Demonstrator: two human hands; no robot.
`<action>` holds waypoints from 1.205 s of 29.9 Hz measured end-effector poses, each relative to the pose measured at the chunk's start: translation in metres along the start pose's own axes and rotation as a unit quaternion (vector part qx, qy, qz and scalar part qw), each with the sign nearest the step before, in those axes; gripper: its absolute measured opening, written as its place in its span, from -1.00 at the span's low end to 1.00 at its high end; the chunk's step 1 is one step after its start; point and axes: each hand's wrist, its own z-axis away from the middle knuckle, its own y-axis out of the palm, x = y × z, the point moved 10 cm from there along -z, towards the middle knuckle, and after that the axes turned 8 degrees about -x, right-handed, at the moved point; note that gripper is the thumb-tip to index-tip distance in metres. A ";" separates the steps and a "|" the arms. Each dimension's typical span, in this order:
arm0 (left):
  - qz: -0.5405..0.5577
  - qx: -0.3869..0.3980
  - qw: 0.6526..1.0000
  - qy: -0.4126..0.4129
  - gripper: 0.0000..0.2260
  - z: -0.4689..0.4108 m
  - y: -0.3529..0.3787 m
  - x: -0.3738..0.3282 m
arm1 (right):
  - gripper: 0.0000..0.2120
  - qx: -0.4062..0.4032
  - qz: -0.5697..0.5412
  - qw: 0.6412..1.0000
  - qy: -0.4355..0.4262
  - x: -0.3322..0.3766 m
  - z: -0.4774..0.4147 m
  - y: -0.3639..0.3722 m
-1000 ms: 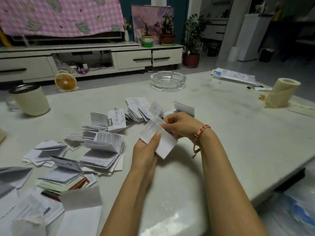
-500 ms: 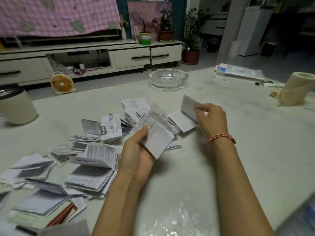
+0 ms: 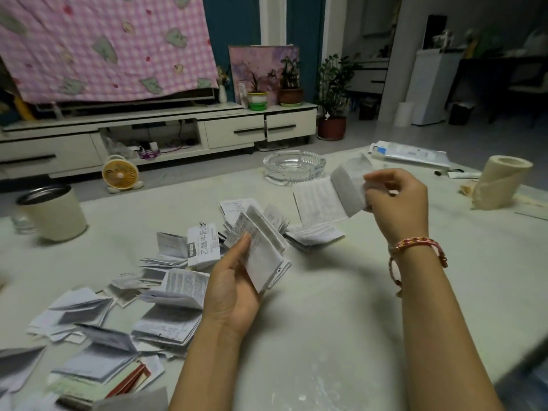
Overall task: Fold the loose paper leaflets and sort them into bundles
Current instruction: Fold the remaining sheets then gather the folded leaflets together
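- Holding a folded stack (image 3: pixel 261 253) in the left grip (image 3: pixel 234 292): thumb on the top face, fingers curled beneath, i.e. grasping it. Stack sits low over the table (image 3: pixel 341 336) with fold edges fanned upward, prob. to keep finished items together as one bundle.
- Right grip (image 3: pixel 397 200) is raised on the far side, fingertips pinching one leaflet (image 3: pixel 332 197) at its fold. The lower panel hangs free, part unfolded. Judged: lifted clear for a check or refold before it joins the stack.
- Stack and leaflet are apart, no contact.
- Small pile (image 3: pixel 314 235) of folded sheets lies on the table just beyond the left grip, below the raised leaflet. Likely the source.
- Loose leaflets (image 3: pixel 166 307) are spread on the table to the left, several gaping at the fold, overlapping, no clear bundles. Judged: most sorting not yet done.
- Ashtray (image 3: pixel 293 167), mug (image 3: pixel 53 215) and paper roll (image 3: pixel 498 182) stand well apart from the work area.
- Risk: the hanging panel may spring wider, and a one-handed hold on the stack may let sheets slip.
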 end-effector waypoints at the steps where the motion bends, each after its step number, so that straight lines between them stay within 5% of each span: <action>1: -0.001 0.000 1.000 -0.001 -0.76 0.000 0.000 0.000 | -0.70 0.008 -0.042 0.999 0.034 -0.005 0.001 -0.002; 8: -0.008 0.024 0.999 -0.032 -0.72 -0.001 0.009 0.017 | -0.66 0.248 -0.123 0.934 0.228 -0.032 0.084 0.062; 11: -0.085 -0.005 0.995 0.045 -0.68 -0.006 -0.002 0.012 | -0.75 0.296 -0.119 0.911 0.262 -0.035 0.117 0.073; 14: -0.237 -0.056 0.954 0.175 -0.77 -0.003 -0.014 -0.005 | -0.81 0.305 -0.086 0.913 0.259 -0.040 0.126 0.072; 17: -0.323 -0.047 0.913 0.247 -0.56 0.010 -0.009 -0.008 | -0.82 0.298 -0.049 0.936 0.183 -0.035 0.120 0.065; 23: -0.425 0.046 0.854 0.297 -0.54 0.019 0.017 0.017 | -0.53 0.284 0.006 0.958 0.018 -0.031 0.121 0.045; 29: -0.498 0.086 0.799 0.325 -0.62 0.025 0.030 0.035 | -0.46 0.276 0.056 0.960 -0.010 -0.049 0.124 0.031; 32: -0.490 0.070 0.805 0.327 -0.65 0.029 0.027 0.037 | -0.58 0.265 0.055 0.963 0.016 -0.058 0.126 0.030; 36: -0.426 0.023 0.856 0.293 -0.64 0.020 0.015 0.030 | -0.56 0.236 0.021 0.968 0.078 -0.069 0.122 0.030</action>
